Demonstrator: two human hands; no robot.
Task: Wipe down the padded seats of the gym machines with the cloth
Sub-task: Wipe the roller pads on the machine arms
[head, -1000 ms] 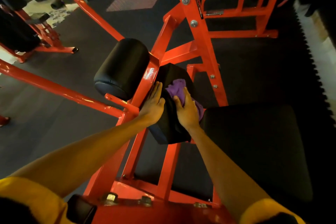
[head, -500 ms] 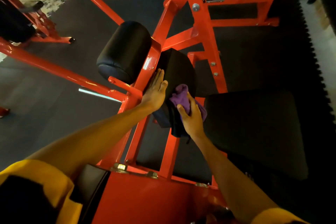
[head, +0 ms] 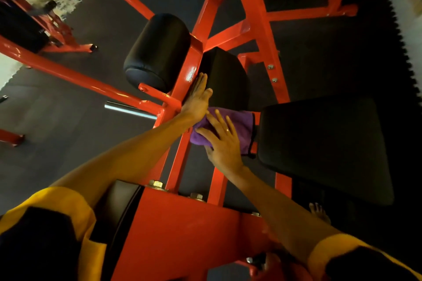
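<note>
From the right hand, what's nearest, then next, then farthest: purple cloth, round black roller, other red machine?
1. Purple cloth: right under the right hand.
2. Round black roller: up and to the left.
3. Other red machine: far left, across the floor.

Reference item: centre black pad [head: 225, 80].

Left hand [head: 197, 100] lies flat with fingers straight on the red bar [head: 182, 84] along the pad's left edge. Right hand [head: 225, 141], fingers spread and straight, presses the purple cloth [head: 243, 124] against the pad's near end. A ring [head: 227, 130] shows on one finger.

The cloth's dark-trimmed edge reaches the flat seat pad [head: 324, 146], just right of the reference pad. A roller pad [head: 157, 50] sits to its left, across the red bar. Yellow sleeves [head: 57, 201] are well nearer the camera than the pad.
</note>
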